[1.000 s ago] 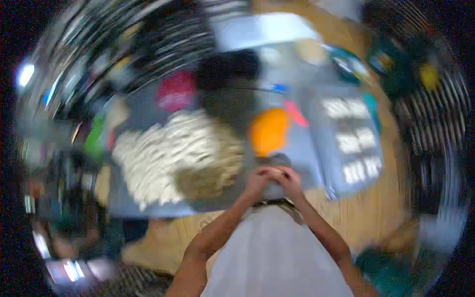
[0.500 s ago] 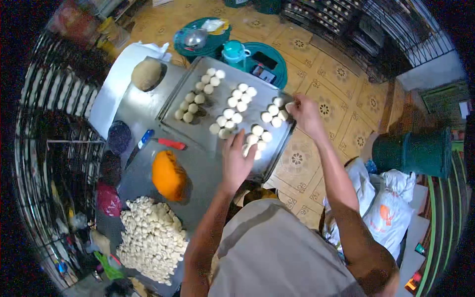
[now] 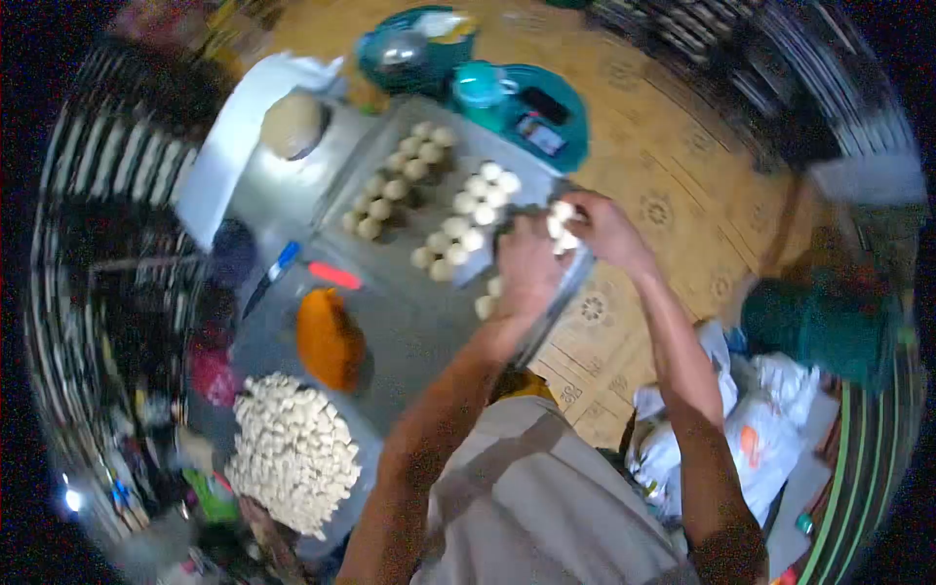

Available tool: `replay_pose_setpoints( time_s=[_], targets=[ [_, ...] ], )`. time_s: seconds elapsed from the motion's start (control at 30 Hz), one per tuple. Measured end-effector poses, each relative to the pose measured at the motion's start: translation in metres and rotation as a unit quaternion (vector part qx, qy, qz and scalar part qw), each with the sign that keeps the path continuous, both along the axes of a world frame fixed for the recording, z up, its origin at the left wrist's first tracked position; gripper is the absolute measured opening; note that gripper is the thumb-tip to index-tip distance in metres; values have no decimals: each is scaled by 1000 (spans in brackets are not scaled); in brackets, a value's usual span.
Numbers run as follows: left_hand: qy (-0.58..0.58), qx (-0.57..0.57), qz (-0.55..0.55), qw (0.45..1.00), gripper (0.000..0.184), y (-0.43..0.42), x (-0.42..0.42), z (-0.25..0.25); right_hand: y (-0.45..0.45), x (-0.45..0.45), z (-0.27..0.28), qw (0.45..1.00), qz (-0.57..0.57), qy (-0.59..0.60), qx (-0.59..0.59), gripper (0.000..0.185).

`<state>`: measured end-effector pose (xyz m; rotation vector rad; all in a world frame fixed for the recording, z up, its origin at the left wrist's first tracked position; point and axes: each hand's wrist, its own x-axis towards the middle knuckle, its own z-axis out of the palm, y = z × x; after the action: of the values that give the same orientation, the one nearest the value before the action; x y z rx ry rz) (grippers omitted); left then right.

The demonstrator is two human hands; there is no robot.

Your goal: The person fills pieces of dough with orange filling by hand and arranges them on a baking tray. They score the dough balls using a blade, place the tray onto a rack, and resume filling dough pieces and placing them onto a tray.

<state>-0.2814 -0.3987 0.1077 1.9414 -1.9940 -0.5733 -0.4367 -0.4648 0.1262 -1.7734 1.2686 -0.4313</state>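
A metal tray (image 3: 400, 268) holds rows of round, pale dough balls (image 3: 456, 229) in small clusters. At its right end my right hand (image 3: 609, 232) has its fingers curled around the edge of one cluster of dough balls (image 3: 562, 226), touching a ball there. My left hand (image 3: 531, 265) reaches over the tray to the left of that same cluster. Its fingers are smeared by motion, so whether it holds anything is unclear. Below my left hand, part of another dough-ball group (image 3: 490, 297) shows; my hand and forearm cover the rest.
A heap of small dough pieces (image 3: 292, 453), an orange lump (image 3: 329, 339), a knife (image 3: 273, 278) and a red-handled tool (image 3: 333, 275) lie on the metal table. A large dough lump (image 3: 292, 127) sits farther back. A teal jug (image 3: 480, 86) stands beyond the tray; white sacks (image 3: 760, 429) are at right.
My left hand has moved right and up, from the near cluster to the cluster at the tray's right end. My right hand stays by that cluster. The view has shifted slightly and blurred.
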Motion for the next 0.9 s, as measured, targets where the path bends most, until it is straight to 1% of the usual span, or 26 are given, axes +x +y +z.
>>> replay_pose_setpoints(
  time_s=[0.07,0.13,0.2,0.23,0.27,0.3,0.33,0.37,0.4,0.47,0.5,0.53,0.57,0.6,0.63,0.7,0.73,0.8,0.83,0.87,0.9],
  targets=[
    [-14,-77,-1,997,61,2,5,2,-1,4,3,999,0,24,-43,34],
    [-46,-53,-30,997,66,-2,6,-23,-6,3,-32,997,1,-73,-2,37],
    [-18,-24,-6,1000,74,2,15,5,7,18,10,994,18,-22,-108,39],
    [-22,-24,18,999,74,13,28,22,13,24,24,994,-4,13,-108,36],
    [13,-71,30,997,71,23,38,35,19,32,32,992,-27,51,-109,34],
    [45,-121,39,991,69,32,51,46,28,40,31,992,-8,48,-112,34],
    [42,-124,54,990,69,43,67,40,38,46,28,985,-81,63,-138,32],
    [111,-153,60,980,62,60,86,27,45,59,28,971,-158,78,-161,30],
    [180,-180,62,965,56,80,106,14,52,79,22,972,-151,77,-161,30],
    [229,-208,122,943,40,124,152,-3,81,145,21,985,-103,-42,-133,28],
    [290,-100,154,939,36,144,177,-13,94,180,21,992,-30,-49,-112,26],
    [346,10,180,921,31,165,201,-20,109,218,23,993,43,-54,-91,25],
    [344,-47,214,913,29,183,221,-16,124,264,36,981,95,-93,-140,21],
    [341,-106,247,901,26,195,241,-13,128,296,22,964,164,-60,-199,24],
    [348,-112,241,899,26,199,264,-13,128,325,-2,939,230,-24,-255,27],
    [319,-142,306,886,26,201,303,-20,128,384,-22,950,217,43,-222,35],
    [327,-144,301,884,26,200,319,-21,123,404,-41,949,214,51,-226,35],
    [374,-200,313,850,26,189,348,-20,112,435,-84,895,278,258,-234,39],
    [397,-227,318,830,27,179,360,-14,107,447,-99,894,272,267,-236,39],
    [406,-227,312,828,27,169,368,-8,103,455,-113,891,289,283,-209,39],
    [416,-210,305,831,27,159,375,10,100,458,-125,886,306,299,-179,38]
  ],
)
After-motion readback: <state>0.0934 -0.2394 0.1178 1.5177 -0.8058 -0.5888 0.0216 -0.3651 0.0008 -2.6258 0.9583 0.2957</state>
